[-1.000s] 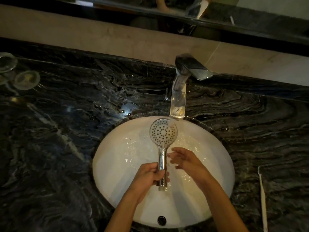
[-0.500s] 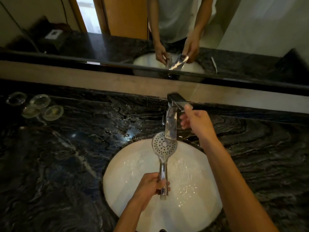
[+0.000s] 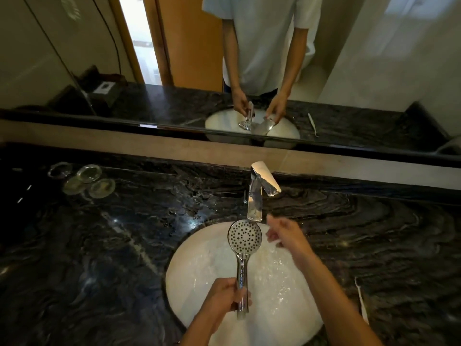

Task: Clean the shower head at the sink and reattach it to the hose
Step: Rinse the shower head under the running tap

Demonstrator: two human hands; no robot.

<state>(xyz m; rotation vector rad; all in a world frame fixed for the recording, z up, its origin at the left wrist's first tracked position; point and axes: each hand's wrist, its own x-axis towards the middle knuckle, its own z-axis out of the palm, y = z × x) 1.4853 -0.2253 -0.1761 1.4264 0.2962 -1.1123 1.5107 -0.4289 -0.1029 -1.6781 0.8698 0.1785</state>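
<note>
Both hands were apart: our left hand [image 3: 225,294] gripped the shower head [image 3: 244,239] by its handle, nozzle face up under the faucet [image 3: 255,201] over the sink [image 3: 189,270], presumably for rinsing, while our right hand [image 3: 284,233], blurred and empty, hovered beside it.

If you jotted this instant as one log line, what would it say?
left hand: grips shower head handle | head: nozzles up, over sink, below faucet | right hand: blurred, beside head, holds nothing | hose: unseen

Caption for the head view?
Left hand holds shower head under faucet over sink; right hand beside it.
</note>
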